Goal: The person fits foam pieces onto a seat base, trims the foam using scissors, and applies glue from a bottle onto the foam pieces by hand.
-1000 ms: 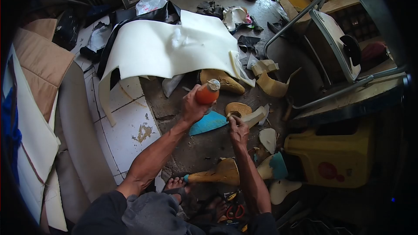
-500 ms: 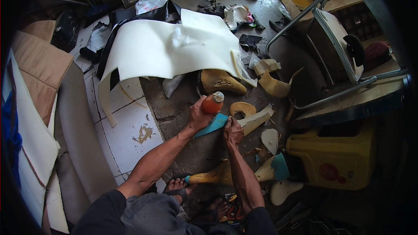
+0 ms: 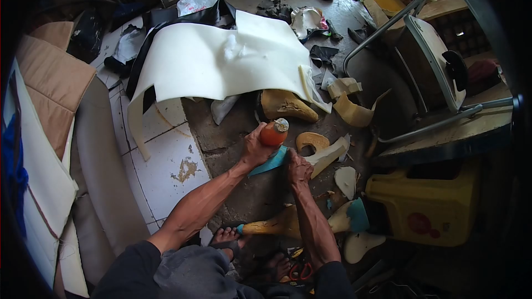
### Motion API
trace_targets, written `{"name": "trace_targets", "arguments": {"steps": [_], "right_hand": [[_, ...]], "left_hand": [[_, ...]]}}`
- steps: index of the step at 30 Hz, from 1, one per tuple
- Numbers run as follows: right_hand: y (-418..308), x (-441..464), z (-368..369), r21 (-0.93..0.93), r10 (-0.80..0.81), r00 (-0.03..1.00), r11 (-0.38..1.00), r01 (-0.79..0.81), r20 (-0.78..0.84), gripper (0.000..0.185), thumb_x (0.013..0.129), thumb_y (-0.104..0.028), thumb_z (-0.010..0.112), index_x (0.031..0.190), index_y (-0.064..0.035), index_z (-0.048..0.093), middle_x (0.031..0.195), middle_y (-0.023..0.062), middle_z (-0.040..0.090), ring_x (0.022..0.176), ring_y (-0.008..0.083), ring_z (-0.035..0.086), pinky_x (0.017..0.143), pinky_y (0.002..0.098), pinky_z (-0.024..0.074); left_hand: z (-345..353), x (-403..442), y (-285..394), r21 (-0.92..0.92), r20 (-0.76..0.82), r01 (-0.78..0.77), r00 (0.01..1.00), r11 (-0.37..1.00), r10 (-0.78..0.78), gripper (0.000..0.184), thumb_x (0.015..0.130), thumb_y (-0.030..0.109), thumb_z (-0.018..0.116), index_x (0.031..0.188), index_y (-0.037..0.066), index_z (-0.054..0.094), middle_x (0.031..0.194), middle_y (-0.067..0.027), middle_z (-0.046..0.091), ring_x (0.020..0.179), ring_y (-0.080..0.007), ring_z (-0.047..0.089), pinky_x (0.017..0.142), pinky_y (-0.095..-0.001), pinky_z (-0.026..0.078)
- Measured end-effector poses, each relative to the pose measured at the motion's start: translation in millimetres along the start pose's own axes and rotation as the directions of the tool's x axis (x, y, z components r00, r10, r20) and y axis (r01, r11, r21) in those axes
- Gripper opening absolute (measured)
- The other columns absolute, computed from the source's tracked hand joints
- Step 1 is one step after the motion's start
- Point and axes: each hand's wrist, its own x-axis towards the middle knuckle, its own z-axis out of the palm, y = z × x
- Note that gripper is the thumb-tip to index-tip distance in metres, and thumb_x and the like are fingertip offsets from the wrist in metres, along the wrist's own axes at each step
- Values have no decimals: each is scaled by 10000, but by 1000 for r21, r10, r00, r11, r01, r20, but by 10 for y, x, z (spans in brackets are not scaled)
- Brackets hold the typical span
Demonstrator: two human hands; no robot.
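My left hand is wrapped round an orange bottle-like container with a pale, crusted end facing up. Just below it lies a teal sheet-like piece. The closed fingers of my right hand grip the teal piece at its right end. A cream foam strip extends to the right from behind that hand; whether it joins the teal piece is hidden. Beyond sits a tan foam piece with a round notch. Close to my feet, a yellowish foam piece with a teal end passes under my right forearm.
A large white foam sheet covers the floor ahead. Foam offcuts lie to its right. A yellow plastic stool and a metal-framed chair stand at right. Padded panels lean at left. Red-handled scissors lie by my foot.
The view has shifted slightly, so the floor objects appear a little further right. Both hands keep nearly the same hold, with the orange container still upright in my left hand.
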Motion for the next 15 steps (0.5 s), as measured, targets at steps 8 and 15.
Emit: {"name": "trace_targets", "arguments": {"steps": [8, 15], "right_hand": [[104, -294, -21, 64, -197, 980, 979, 195, 30, 317, 971, -158, 482, 1248, -190, 633, 912, 161, 730, 804, 376, 725, 663, 493, 546], [102, -17, -216, -24, 15, 1000, 1000, -14, 14, 340, 973, -178, 460, 1269, -167, 628, 978, 187, 735, 898, 372, 727, 723, 503, 552]], "left_hand": [[-4, 10, -38, 39, 19, -20, 1000, 999, 19, 523, 746, 319, 883, 1119, 89, 597, 984, -170, 710, 954, -400, 702, 802, -439, 564], [9, -16, 33, 50, 13, -19, 1000, 999, 19, 521, 748, 324, 883, 1111, 86, 595, 984, -174, 709, 953, -409, 698, 802, -445, 563]]}}
